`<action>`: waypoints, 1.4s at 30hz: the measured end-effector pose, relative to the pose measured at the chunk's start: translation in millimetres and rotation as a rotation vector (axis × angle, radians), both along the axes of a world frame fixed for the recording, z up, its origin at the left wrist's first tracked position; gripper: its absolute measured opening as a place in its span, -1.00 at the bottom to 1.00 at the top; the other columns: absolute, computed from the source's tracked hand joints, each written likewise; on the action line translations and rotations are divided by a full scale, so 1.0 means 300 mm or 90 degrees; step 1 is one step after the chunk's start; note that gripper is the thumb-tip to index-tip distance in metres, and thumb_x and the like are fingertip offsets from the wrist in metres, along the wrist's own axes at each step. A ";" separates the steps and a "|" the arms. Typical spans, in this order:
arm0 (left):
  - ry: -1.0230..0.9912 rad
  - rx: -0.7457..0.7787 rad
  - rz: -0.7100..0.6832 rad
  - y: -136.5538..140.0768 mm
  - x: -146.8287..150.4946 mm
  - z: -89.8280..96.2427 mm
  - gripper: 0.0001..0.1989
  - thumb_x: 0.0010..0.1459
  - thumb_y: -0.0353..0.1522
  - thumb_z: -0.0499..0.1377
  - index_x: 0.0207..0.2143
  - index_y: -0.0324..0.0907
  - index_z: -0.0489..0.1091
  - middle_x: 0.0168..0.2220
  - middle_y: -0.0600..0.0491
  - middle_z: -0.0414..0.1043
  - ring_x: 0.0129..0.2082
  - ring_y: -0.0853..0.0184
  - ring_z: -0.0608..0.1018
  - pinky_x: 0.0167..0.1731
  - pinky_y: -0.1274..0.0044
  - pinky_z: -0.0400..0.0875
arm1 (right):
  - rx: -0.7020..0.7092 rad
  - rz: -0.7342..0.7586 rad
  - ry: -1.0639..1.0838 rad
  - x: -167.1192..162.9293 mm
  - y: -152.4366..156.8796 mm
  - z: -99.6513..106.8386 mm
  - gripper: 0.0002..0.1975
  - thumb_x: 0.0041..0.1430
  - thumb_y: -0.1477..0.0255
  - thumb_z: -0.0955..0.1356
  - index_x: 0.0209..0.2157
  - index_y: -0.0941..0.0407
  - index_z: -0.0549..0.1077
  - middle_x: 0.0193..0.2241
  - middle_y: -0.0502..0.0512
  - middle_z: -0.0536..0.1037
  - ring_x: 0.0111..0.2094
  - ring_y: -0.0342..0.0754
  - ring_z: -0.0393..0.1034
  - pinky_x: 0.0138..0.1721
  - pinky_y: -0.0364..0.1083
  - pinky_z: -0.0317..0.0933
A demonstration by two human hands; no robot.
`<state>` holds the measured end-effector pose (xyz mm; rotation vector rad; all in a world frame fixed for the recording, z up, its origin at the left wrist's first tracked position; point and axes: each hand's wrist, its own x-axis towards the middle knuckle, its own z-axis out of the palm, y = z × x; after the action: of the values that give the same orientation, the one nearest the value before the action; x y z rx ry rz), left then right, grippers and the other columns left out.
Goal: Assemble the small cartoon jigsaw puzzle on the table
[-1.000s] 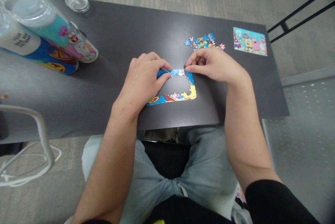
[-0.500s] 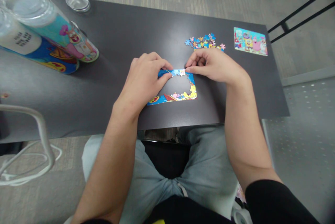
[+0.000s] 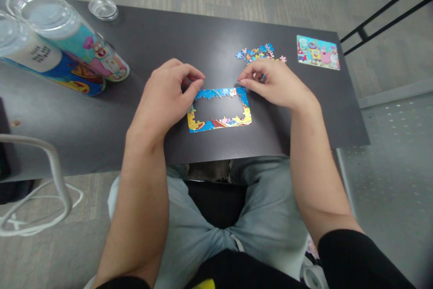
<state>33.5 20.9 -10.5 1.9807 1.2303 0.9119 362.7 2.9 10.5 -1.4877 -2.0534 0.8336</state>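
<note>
The left hand (image 3: 165, 93) curls over the upper left corner of a jigsaw border (image 3: 218, 124) and the right hand (image 3: 279, 82) hovers just beyond its upper right corner, thumb and forefinger of each nearly meeting, though I cannot tell whether either pinches a piece. The border lies on the dark table (image 3: 169, 32) as a closed-looking ring around bare tabletop. Beyond the right hand are a heap of loose pieces (image 3: 260, 51) and a picture card (image 3: 318, 53), while two printed tubes and a clear round lid (image 3: 103, 9) sit far left.
</note>
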 end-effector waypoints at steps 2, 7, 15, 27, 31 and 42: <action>0.032 0.010 0.010 0.002 -0.033 0.000 -0.90 0.45 -0.15 0.48 -0.12 0.12 0.81 -0.07 -0.07 0.72 -0.10 -0.04 0.67 0.16 0.06 0.70 | 0.028 -0.014 0.002 0.004 -0.019 -0.007 -0.94 0.58 0.39 0.55 -0.10 -0.06 0.70 -0.10 0.14 0.73 -0.11 0.14 0.53 0.09 0.18 0.46; 0.168 -0.019 0.015 0.001 -0.099 0.000 -0.63 0.52 0.05 0.40 -0.01 0.03 0.85 0.00 -0.11 0.78 -0.09 -0.03 0.70 0.16 0.11 0.74 | -0.017 -0.026 0.022 0.037 -0.050 -0.060 -0.90 0.64 0.28 0.54 0.05 -0.03 0.76 -0.10 0.14 0.73 -0.24 0.12 0.54 -0.01 0.18 0.51; 0.217 -0.047 0.012 -0.006 -0.105 0.011 -0.59 0.55 -0.02 0.32 0.10 -0.04 0.87 0.10 -0.13 0.86 0.04 -0.08 0.81 0.25 0.14 0.72 | 0.016 -0.054 -0.007 0.027 -0.063 -0.117 -0.84 0.61 0.32 0.51 0.04 -0.02 0.81 -0.13 0.15 0.74 -0.22 0.14 0.55 0.03 0.18 0.50; 0.168 -0.069 0.011 0.004 -0.102 0.007 -0.61 0.43 0.03 0.30 -0.03 0.06 0.83 0.03 -0.15 0.88 -0.07 -0.13 0.82 0.11 0.12 0.72 | -0.051 -0.216 0.097 0.039 -0.061 -0.119 -0.77 0.56 0.16 0.56 0.08 -0.03 0.72 -0.22 0.08 0.72 -0.33 0.12 0.60 -0.23 0.13 0.51; 0.166 -0.048 0.031 0.024 -0.111 0.002 -0.58 0.43 0.07 0.30 0.01 0.05 0.81 0.00 -0.16 0.84 -0.06 -0.14 0.80 0.13 0.09 0.71 | 0.013 -0.319 0.063 0.084 0.005 -0.140 -0.82 0.49 0.27 0.58 0.04 -0.03 0.72 -0.15 0.10 0.74 -0.21 0.15 0.63 -0.13 0.13 0.59; 0.196 -0.044 0.048 0.037 -0.089 0.026 -0.56 0.41 0.09 0.27 -0.01 0.05 0.79 -0.02 -0.14 0.83 -0.02 -0.17 0.80 0.15 0.09 0.69 | 0.027 -0.314 -0.053 0.053 0.088 -0.118 -0.86 0.46 0.47 0.63 -0.19 -0.03 0.70 -0.07 0.19 0.78 0.04 0.25 0.68 0.28 0.20 0.55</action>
<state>6.8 32.0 -2.7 2.0847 1.4937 0.6036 378.7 29.3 -24.9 -1.9164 -1.6296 0.5332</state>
